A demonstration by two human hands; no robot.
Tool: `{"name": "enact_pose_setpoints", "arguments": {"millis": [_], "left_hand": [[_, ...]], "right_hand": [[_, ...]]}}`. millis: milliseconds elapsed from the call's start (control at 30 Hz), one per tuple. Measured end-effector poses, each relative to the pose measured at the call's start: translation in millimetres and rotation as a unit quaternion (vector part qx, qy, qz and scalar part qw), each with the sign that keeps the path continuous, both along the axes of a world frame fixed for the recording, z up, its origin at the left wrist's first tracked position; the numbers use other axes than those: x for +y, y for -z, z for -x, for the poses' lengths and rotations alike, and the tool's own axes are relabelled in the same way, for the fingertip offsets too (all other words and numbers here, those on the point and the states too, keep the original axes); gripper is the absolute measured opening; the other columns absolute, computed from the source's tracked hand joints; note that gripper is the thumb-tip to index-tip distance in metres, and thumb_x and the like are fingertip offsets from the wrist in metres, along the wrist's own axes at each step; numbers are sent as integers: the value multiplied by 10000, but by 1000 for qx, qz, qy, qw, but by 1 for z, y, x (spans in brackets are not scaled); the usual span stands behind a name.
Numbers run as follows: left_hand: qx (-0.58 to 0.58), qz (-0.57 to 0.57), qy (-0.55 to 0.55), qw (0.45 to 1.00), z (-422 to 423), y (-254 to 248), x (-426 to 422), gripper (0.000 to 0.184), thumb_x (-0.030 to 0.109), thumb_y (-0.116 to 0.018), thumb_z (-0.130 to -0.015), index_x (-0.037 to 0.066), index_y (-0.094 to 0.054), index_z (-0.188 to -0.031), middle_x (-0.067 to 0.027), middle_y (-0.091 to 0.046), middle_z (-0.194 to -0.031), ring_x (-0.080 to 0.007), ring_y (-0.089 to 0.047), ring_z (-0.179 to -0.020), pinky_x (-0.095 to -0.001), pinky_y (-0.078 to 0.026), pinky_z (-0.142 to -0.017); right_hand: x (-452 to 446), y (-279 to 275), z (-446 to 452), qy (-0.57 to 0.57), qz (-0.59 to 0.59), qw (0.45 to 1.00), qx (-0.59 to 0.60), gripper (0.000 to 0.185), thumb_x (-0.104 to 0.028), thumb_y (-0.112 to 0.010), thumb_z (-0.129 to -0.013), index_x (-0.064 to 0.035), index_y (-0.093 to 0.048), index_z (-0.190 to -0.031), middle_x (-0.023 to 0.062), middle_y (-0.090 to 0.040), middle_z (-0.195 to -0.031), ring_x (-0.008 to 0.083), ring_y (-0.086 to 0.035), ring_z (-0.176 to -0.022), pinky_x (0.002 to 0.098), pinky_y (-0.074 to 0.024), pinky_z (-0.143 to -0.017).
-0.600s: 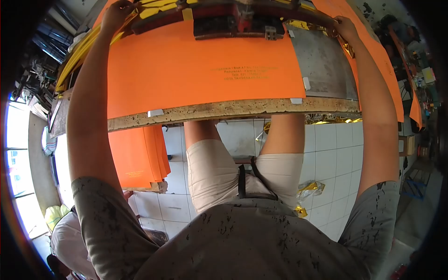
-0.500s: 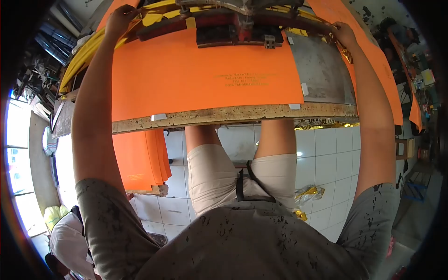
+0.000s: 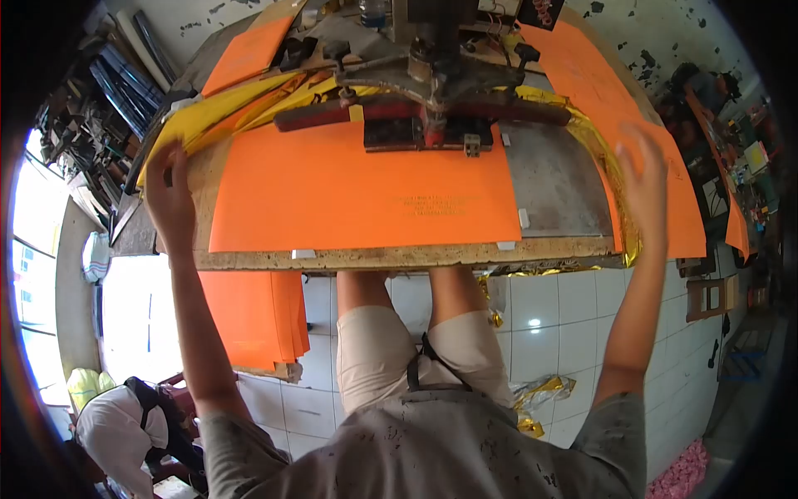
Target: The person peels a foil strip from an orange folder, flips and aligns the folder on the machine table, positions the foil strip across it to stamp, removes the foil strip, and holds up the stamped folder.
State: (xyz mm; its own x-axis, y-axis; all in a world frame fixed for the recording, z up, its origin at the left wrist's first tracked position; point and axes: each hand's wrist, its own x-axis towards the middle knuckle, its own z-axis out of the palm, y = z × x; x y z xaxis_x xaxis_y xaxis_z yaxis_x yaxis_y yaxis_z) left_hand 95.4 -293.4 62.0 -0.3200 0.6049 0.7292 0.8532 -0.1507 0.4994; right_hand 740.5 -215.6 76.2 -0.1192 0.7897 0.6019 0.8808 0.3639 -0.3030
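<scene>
An orange printed sheet [image 3: 332, 191] lies on the worn board [image 3: 399, 258], with small gold lettering towards its right. Above its far edge is the dark metal press head [image 3: 428, 87]. A gold foil strip [image 3: 199, 121] runs across behind the sheet; its right end [image 3: 611, 179] hangs down over the board's edge. My left hand [image 3: 170, 200] is beside the foil at the left, fingers loosely bent and apart, slightly blurred. My right hand [image 3: 644, 187] is raised beside the hanging foil, thumb and blurred fingers apart. Neither hand visibly holds anything.
More orange sheets [image 3: 573, 75] lie at the back right, and a stack [image 3: 249, 320] stands below the board at left. Crumpled foil [image 3: 540, 395] is on the tiled floor. A person in a light top [image 3: 120, 432] is at lower left.
Both hands have let go of the foil and drawn back towards me. The foil's right end now hangs over the board's edge. My view has tilted up, showing more of the press.
</scene>
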Motion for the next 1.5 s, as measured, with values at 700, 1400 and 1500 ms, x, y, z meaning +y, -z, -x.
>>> {"name": "enact_pose_setpoints", "arguments": {"millis": [700,1400,1500], "left_hand": [[9,13,-65,998,-83,199,-124,754,493,-384,-1098,68,-117,-1660,-203,-90,-1727,-432,-70,-1591,-597,-134,-1261],[-293,196,150,924,-181,276,-251,428,159,-520,-1067,-11,-527,-1460,-217,-543,-1498,-360,-485,-1429,-411,-359,-1183],[-256,285,202,901,-179,263,-262,369,193,-551,-1058,-9,-620,-1360,-214,-642,-1374,-362,-591,-1319,-413,-429,-1123]], "right_hand": [[-65,82,68,-62,38,996,-46,327,-268,-614,-1025,-68,-640,-1282,90,-575,-1421,308,-504,-1343,471,-353,-1138],[87,99,97,-49,198,969,-139,404,-235,-470,-1071,-103,-574,-1438,141,-572,-1458,358,-479,-1395,533,-332,-1220],[81,89,104,-27,221,961,-164,394,-242,-469,-1074,-108,-598,-1422,125,-569,-1468,349,-495,-1381,536,-319,-1215]]}}
